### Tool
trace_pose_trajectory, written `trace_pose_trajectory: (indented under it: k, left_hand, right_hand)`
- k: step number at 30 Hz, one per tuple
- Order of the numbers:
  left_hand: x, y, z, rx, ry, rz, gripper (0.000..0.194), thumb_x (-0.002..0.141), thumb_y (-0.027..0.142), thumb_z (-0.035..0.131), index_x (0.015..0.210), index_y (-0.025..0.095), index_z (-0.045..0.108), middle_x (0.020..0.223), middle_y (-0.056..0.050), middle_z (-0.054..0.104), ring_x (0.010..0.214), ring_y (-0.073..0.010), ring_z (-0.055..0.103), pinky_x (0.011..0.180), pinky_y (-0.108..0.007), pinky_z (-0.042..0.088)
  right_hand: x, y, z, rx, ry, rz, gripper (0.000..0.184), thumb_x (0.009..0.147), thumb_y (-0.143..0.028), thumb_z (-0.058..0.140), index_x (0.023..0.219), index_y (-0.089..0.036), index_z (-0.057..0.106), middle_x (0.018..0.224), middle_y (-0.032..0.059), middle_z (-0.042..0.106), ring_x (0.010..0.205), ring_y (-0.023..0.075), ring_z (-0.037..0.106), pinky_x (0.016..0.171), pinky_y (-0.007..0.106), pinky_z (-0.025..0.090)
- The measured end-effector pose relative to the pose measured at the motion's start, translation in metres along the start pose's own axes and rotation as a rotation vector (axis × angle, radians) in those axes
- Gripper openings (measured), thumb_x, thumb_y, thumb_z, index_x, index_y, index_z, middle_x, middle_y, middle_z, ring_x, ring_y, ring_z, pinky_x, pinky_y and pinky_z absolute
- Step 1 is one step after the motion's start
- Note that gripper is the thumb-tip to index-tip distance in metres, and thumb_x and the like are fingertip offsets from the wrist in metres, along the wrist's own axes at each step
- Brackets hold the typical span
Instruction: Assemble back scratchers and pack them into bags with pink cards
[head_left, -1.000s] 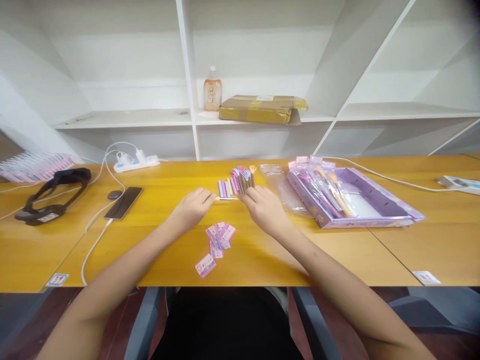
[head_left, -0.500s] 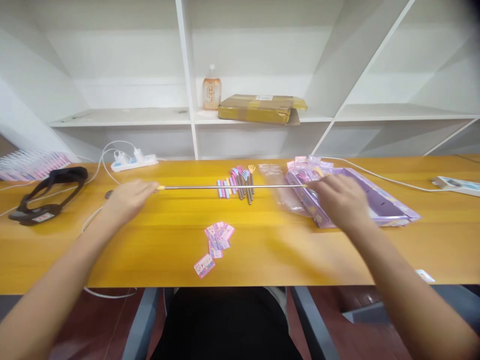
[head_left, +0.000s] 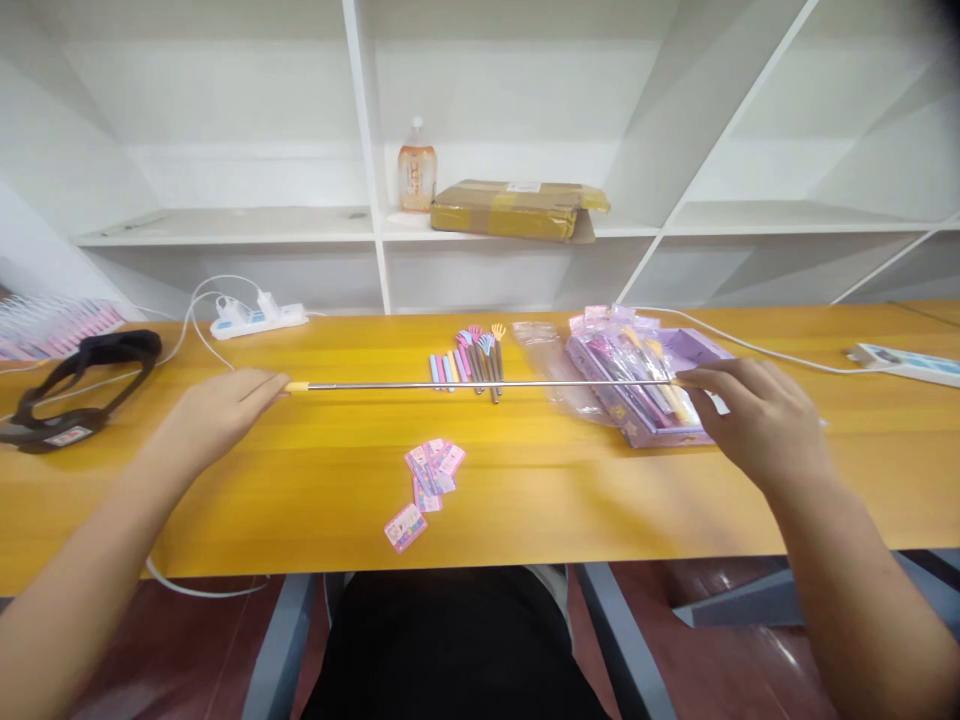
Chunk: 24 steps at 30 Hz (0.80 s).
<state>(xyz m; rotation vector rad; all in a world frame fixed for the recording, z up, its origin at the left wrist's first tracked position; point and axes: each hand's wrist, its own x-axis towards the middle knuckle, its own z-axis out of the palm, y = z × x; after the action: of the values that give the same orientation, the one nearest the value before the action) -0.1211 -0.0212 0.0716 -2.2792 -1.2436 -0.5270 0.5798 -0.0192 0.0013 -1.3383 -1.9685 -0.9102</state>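
Note:
Stretched level across the desk in front of me is a telescopic back scratcher [head_left: 480, 385], a long thin metal rod with a yellow handle at the left. My left hand [head_left: 225, 410] pinches that yellow handle. At the opposite end, my right hand [head_left: 757, 415] is closed on the rod's tip, and its fingers hide what is there. Behind the rod lie several short back scratchers [head_left: 487, 365] with pink, blue and yellow claw heads. Coloured sticks [head_left: 442, 372] are lined up beside them. Nearer to me are small printed pink cards [head_left: 431, 470], partly overlapping.
A purple box [head_left: 667, 438] with plastic-wrapped back scratchers stands at right, beside clear plastic bags [head_left: 547, 350]. Black headgear [head_left: 82, 390] and a power strip [head_left: 259, 320] lie left; another power strip [head_left: 907, 365] lies right. A carton [head_left: 517, 210] and a bottle [head_left: 417, 170] occupy the shelf.
My hands have moved farther apart, the right one going rightward and the left one slightly left. The rod between them shows longer, and the wrapped scratchers in the box are more exposed.

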Motion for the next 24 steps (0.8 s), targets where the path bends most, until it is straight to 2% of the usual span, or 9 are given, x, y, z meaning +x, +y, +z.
trace_pose_trajectory:
  k: [4, 8, 12, 16, 19, 21, 24]
  left_hand:
    - [-0.011, -0.001, 0.0, 0.109, -0.026, 0.102, 0.034, 0.111, 0.039, 0.04, 0.124, 0.024, 0.068, 0.118, -0.006, 0.078, 0.104, -0.0233, 0.071, 0.084, -0.034, 0.057]
    - [-0.013, 0.001, 0.006, 0.138, -0.027, 0.108, 0.032, 0.111, 0.037, 0.042, 0.127, 0.025, 0.067, 0.118, -0.005, 0.078, 0.102, -0.023, 0.071, 0.083, -0.036, 0.057]
    - [-0.006, -0.006, 0.015, 0.153, -0.044, 0.12, 0.034, 0.112, 0.036, 0.041, 0.13, 0.023, 0.066, 0.116, -0.007, 0.078, 0.099, -0.0228, 0.069, 0.082, -0.035, 0.057]
    - [0.013, -0.007, 0.023, 0.106, -0.039, 0.157, 0.034, 0.112, 0.033, 0.041, 0.13, 0.018, 0.065, 0.113, -0.01, 0.076, 0.099, -0.0235, 0.067, 0.084, -0.035, 0.056]
    - [0.04, 0.022, 0.038, -0.028, -0.007, 0.139, 0.032, 0.111, 0.03, 0.041, 0.124, 0.018, 0.068, 0.109, -0.011, 0.074, 0.099, -0.0236, 0.066, 0.089, -0.036, 0.054]
    - [0.062, 0.056, 0.056, -0.075, -0.015, 0.121, 0.033, 0.11, 0.027, 0.039, 0.122, 0.017, 0.068, 0.105, -0.012, 0.072, 0.096, -0.0245, 0.065, 0.088, -0.038, 0.054]
    - [0.091, 0.108, 0.088, -0.143, -0.093, 0.15, 0.032, 0.109, 0.02, 0.037, 0.12, 0.018, 0.068, 0.1, -0.01, 0.069, 0.092, -0.0234, 0.064, 0.081, -0.035, 0.052]
  right_hand:
    - [-0.006, 0.001, -0.001, -0.016, -0.027, 0.045, 0.007, 0.099, -0.027, 0.068, 0.103, -0.027, 0.073, 0.102, 0.0091, 0.078, 0.094, 0.0226, 0.07, 0.087, 0.034, 0.05]
    - [-0.009, 0.0, 0.008, -0.015, -0.048, 0.091, 0.01, 0.101, -0.026, 0.064, 0.099, -0.026, 0.074, 0.098, 0.0104, 0.075, 0.091, 0.0226, 0.066, 0.082, 0.034, 0.048]
    - [0.002, 0.005, 0.019, -0.029, -0.01, 0.067, 0.021, 0.105, -0.025, 0.054, 0.093, -0.024, 0.072, 0.09, 0.0116, 0.07, 0.088, 0.0236, 0.06, 0.083, 0.034, 0.048]
    - [0.024, 0.004, 0.03, -0.014, 0.02, 0.005, 0.023, 0.106, -0.023, 0.054, 0.092, -0.02, 0.072, 0.089, 0.0124, 0.068, 0.088, 0.0234, 0.055, 0.083, 0.034, 0.045]
    - [0.048, -0.033, 0.041, 0.075, 0.01, -0.023, 0.024, 0.107, -0.021, 0.053, 0.095, -0.02, 0.073, 0.091, 0.0109, 0.067, 0.089, 0.0232, 0.053, 0.079, 0.034, 0.042]
    - [0.066, -0.079, 0.05, 0.161, 0.029, -0.062, 0.025, 0.107, -0.02, 0.051, 0.096, -0.02, 0.073, 0.09, 0.0096, 0.064, 0.088, 0.0236, 0.051, 0.079, 0.035, 0.04]
    - [0.092, -0.159, 0.062, 0.259, 0.024, -0.144, 0.024, 0.106, -0.015, 0.049, 0.104, -0.021, 0.072, 0.094, 0.0092, 0.064, 0.091, 0.0241, 0.05, 0.076, 0.035, 0.04]
